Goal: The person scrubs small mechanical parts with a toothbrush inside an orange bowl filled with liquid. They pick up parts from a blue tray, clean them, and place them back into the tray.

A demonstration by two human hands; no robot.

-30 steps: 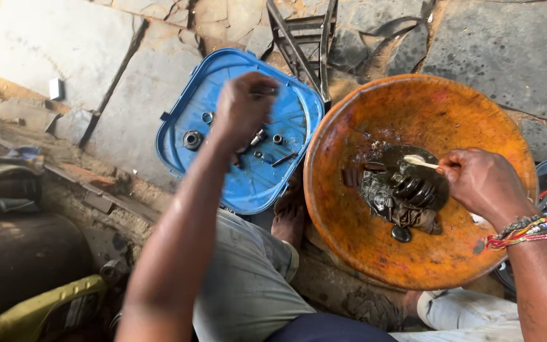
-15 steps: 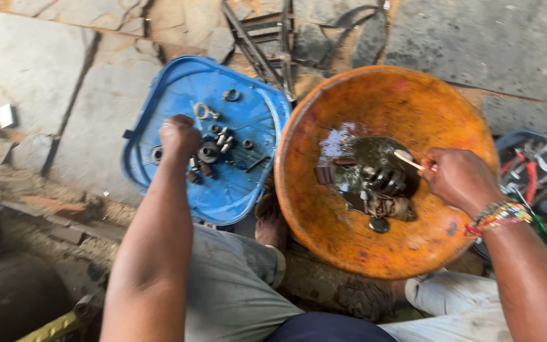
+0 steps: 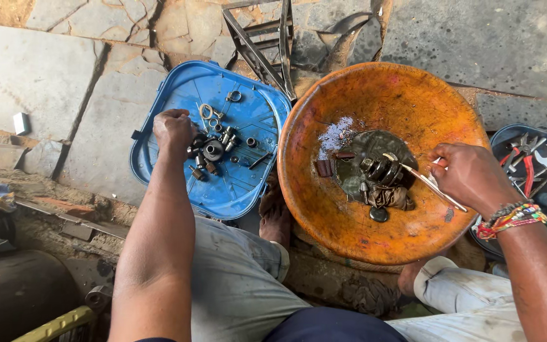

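While my right hand (image 3: 470, 177) grips a thin brush (image 3: 422, 179) over the oily parts (image 3: 381, 174) in the orange basin (image 3: 375, 234), my left hand (image 3: 173, 128), fingers curled, picks among small parts (image 3: 213, 152) on the blue lid (image 3: 223, 190), likely needing a careful pinch.

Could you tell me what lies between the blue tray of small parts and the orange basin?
In the head view, nothing lies between the blue tray and the orange basin along their upper edges, which nearly touch; lower down, the person's bare foot fills the gap.
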